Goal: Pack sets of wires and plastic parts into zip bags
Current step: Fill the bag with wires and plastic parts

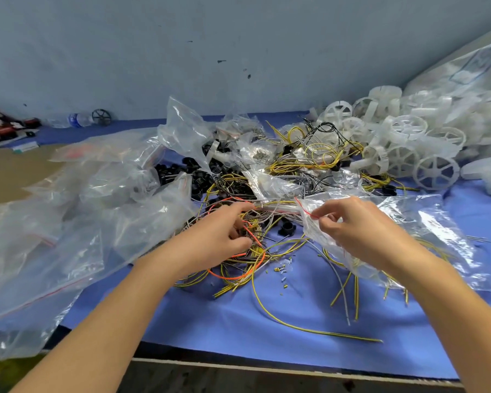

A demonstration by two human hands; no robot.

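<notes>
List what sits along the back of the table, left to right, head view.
Red-and-black pile → plastic bottle → dark wheel → upright clear bag → yellow wire tangle → white plastic wheels.

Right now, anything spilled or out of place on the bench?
Small cut wire bits lie spilled loose on the blue mat, beside the wire tangle. One long yellow wire trails toward the mat's front edge. A water bottle lies on its side, back left.
</notes>
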